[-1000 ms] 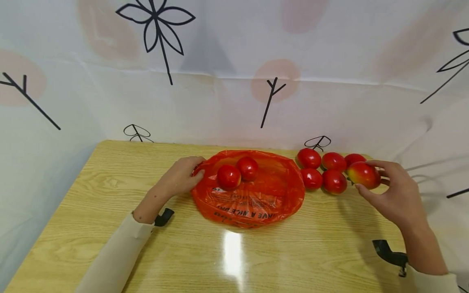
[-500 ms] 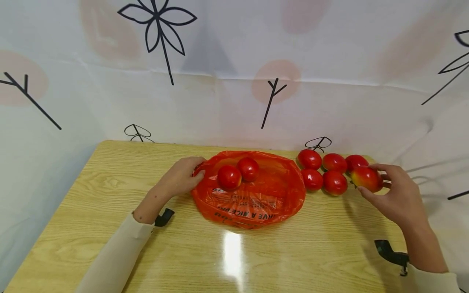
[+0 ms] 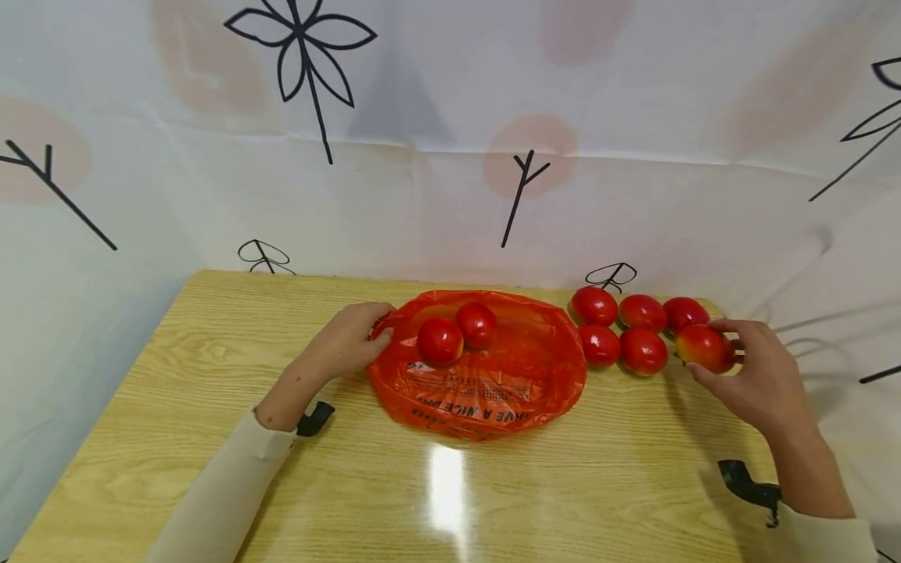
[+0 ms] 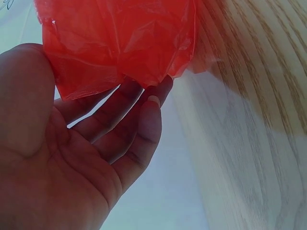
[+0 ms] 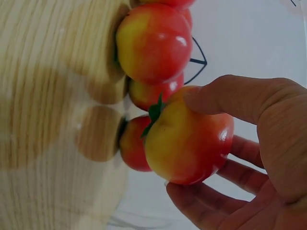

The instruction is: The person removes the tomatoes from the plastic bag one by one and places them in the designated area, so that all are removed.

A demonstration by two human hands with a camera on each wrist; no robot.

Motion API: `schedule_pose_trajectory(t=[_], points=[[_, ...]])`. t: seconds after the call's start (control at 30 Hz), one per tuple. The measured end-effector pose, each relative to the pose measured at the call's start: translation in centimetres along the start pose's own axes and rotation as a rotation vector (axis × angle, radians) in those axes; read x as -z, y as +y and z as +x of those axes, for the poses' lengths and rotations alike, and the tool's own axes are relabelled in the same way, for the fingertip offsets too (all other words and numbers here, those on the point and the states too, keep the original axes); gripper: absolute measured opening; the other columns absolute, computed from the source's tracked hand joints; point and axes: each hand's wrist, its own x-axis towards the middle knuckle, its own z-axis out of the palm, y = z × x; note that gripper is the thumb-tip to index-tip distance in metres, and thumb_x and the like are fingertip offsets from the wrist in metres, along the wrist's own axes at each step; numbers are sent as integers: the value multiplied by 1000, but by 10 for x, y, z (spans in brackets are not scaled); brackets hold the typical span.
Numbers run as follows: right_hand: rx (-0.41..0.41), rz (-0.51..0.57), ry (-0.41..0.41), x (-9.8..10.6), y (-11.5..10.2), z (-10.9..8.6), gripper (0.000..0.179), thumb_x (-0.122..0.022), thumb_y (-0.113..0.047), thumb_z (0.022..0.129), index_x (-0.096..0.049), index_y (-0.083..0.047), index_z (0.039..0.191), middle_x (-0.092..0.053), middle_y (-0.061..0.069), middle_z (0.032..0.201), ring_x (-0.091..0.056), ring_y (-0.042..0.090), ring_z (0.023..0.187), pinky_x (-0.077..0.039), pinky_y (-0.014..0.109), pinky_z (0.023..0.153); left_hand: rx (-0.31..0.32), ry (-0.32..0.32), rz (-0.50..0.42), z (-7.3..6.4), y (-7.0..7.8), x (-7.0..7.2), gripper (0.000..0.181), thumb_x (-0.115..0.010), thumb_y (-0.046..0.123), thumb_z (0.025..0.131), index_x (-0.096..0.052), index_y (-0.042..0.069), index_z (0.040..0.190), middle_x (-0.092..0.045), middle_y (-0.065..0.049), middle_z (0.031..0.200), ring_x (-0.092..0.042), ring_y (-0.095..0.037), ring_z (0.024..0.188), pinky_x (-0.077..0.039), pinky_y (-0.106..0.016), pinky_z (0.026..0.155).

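A red plastic bag (image 3: 521, 352) lies spread on the table with its mouth wide, dark printing on its near side. Inside it on the left rest two red tomatoes (image 3: 440, 341). My left hand (image 3: 345, 340) pinches the bag's left rim; in the left wrist view the bag's film (image 4: 124, 43) covers some fingertips. At the right, my right hand (image 3: 756, 375) grips a red and yellow tomato (image 5: 189, 139) between thumb and fingers, its green leafy top facing the table side. Several more tomatoes (image 3: 643, 351) sit in two rows between that hand and the bag.
The wooden table (image 3: 338, 485) ends at the back against a pale patterned cloth (image 3: 436, 203), which also hangs at both sides. Black camera mounts (image 3: 749, 486) stick out from the wrists.
My right hand, holding the tomato, has shifted slightly right and down, toward the near side of the rows. The left hand and the bag keep their place.
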Motion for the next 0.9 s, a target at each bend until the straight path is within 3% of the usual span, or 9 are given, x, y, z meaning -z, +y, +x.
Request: schedule_pose_trajectory(t=[0.33, 0.63, 0.9], points=[[-6, -20, -26, -8, 12, 1, 67, -89, -6, 78, -54, 11, 132, -48, 37, 134, -51, 51, 101, -35, 12, 67, 2, -3, -6, 0, 1, 1, 27, -61, 12, 103, -70, 3, 127, -74, -8, 114, -67, -23, 99, -61, -42, 89], [-16, -38, -49, -13, 20, 2, 67, -89, -5, 78, -53, 12, 132, -46, 38, 134, -49, 52, 102, -44, 40, 74, 0, -10, -13, 0, 1, 1, 26, -61, 12, 103, -70, 4, 126, -74, -7, 113, -67, -22, 97, -61, -41, 87], [9, -31, -39, -17, 22, 2, 66, -90, -4, 76, -55, 12, 130, -49, 37, 129, -50, 49, 100, -42, 40, 75, -10, 1, 1, 0, -1, 0, 24, -61, 12, 103, -71, 4, 124, -74, -6, 111, -66, -22, 96, -60, -42, 87]])
